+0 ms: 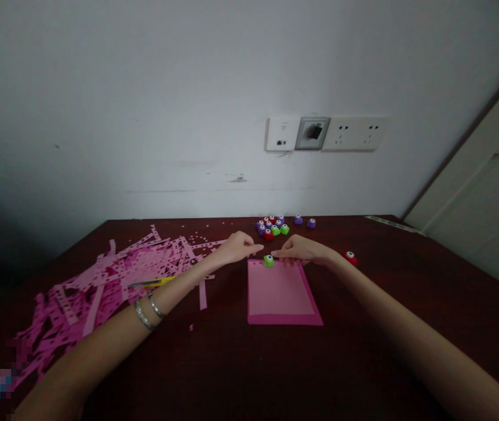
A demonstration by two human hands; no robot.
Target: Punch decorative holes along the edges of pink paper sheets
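A stack of pink paper sheets (280,292), lighter on top and darker beneath, lies on the dark table. A green craft punch (268,261) with a round white top sits at its upper left edge, by a few small dark marks. Just beyond and left of this punch is my left hand (239,247), its fingers curled and thumb side pointing right; whether anything is in them is hidden. My right hand (300,249) is at the upper edge of the paper, right of the punch, with bent fingers closed at that edge.
Red, purple and green punches (271,226) cluster near the wall, with two purple punches (304,221) beside them. A red punch (350,258) stands behind my right forearm. Punched pink strips (144,263) are heaped at left, with yellow-handled scissors (157,282) among them. Wall sockets (354,133) are above.
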